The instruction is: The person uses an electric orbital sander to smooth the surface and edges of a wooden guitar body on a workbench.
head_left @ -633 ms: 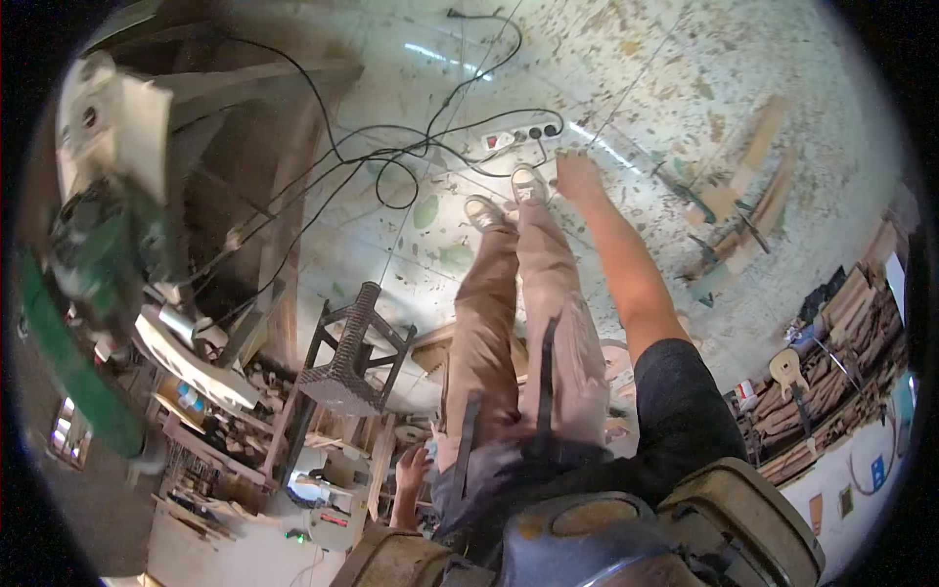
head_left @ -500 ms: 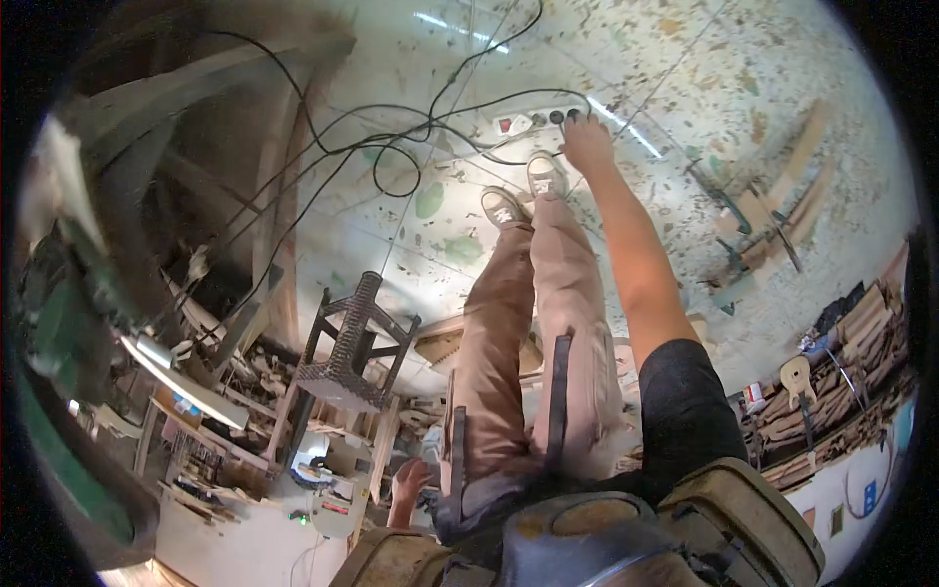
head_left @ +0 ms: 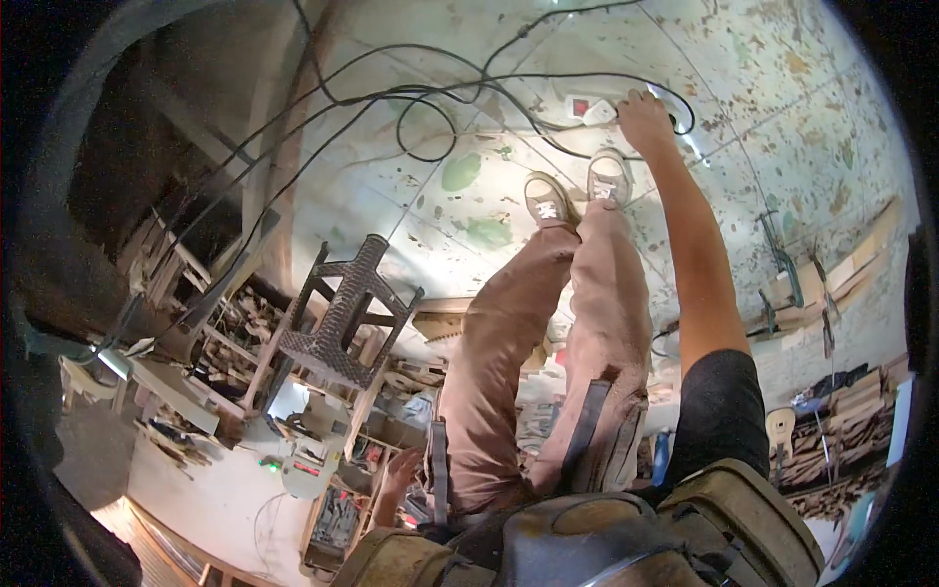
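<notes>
My right hand point(head_left: 646, 122) reaches down to a white power strip point(head_left: 587, 109) on the speckled floor, its fingers bent over the strip's right part; what they grip is hidden. Black cables point(head_left: 425, 157) loop around the strip. My shoes point(head_left: 547, 200) stand just below it, under pink-beige trousers. My left hand point(head_left: 399, 470) hangs low beside my left leg, fingers loosely apart, with nothing visible in it.
A dark plastic stool point(head_left: 357, 289) stands at the left, beside dark timber framing point(head_left: 256, 137). Clamped wooden pieces point(head_left: 846, 284) lie on the right. Wood scraps point(head_left: 831, 450) and a shelf of tools point(head_left: 333, 519) line the lower edges.
My right hand has moved from beside the power strip onto it, fingers bending. The view has shifted, so the floor, stool and cables appear higher, and the green machine at left has left view.
</notes>
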The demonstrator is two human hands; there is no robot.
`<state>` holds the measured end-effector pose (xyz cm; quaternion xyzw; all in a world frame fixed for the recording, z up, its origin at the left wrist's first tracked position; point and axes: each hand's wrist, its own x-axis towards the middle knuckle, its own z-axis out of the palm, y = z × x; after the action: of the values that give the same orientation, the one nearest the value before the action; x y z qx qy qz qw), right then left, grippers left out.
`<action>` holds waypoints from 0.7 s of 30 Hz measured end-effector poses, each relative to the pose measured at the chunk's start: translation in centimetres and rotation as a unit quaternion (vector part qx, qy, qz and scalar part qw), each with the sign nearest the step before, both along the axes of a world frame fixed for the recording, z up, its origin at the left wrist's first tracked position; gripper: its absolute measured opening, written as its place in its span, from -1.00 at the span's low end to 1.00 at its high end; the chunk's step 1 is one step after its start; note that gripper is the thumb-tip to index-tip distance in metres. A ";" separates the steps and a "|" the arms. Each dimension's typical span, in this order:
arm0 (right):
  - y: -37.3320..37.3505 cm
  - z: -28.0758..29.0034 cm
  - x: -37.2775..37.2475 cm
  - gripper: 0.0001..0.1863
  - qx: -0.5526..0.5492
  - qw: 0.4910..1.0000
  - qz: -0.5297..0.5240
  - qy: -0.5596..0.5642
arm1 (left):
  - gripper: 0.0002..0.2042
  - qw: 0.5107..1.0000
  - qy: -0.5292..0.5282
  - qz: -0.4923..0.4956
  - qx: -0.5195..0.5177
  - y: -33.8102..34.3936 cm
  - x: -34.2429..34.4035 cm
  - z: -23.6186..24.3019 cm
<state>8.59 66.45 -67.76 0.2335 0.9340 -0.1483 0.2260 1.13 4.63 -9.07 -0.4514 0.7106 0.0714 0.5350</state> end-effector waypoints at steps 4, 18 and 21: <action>0.1 -0.5 -0.2 -0.78 0.014 0.999 0.041 -0.030 | -0.51 1.000 -0.004 -0.007 0.023 0.8 1.2 -1.5; -1.0 -2.4 0.3 -0.76 -0.020 0.992 0.108 -0.065 | -0.51 0.997 -0.028 -0.009 0.071 3.9 2.4 -3.9; -1.7 0.1 -0.1 -0.71 -0.008 0.999 0.042 -0.007 | -0.51 0.993 -0.010 0.057 0.102 2.9 2.6 -3.6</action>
<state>8.45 64.70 -67.64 0.1935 0.9401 -0.1449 0.2404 3.77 7.48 -12.69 -0.4352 0.6671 0.1689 0.5806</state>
